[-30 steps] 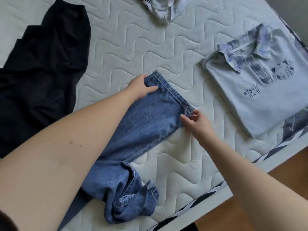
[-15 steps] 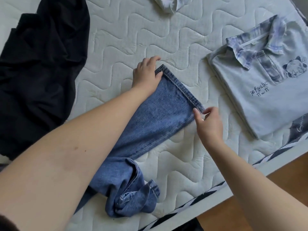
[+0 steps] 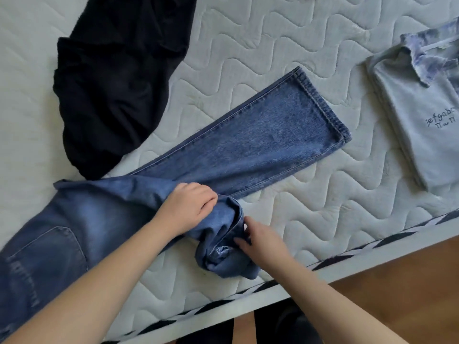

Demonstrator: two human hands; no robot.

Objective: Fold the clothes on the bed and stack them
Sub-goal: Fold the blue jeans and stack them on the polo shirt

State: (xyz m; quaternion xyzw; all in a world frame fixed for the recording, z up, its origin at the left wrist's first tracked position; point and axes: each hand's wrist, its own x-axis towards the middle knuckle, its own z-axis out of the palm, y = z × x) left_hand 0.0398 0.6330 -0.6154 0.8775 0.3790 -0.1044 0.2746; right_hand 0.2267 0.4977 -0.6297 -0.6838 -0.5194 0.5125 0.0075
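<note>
Left hand (image 3: 188,209) grips bunched leg of jeans (image 3: 248,150) at lower center; right hand (image 3: 260,240) pinches its cuff, likely to straighten it beside the 1 flat leg.

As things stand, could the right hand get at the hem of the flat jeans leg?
Probably yes. The right hand is busy at the bunched leg, but only bare mattress lies between it and the flat leg's hem; nothing lies in that path.

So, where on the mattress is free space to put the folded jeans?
Bare mattress lies between the black garment and the folded shirt, above the flat jeans leg. It is crowded at the near edge, where both hands work the bunched leg.
</note>
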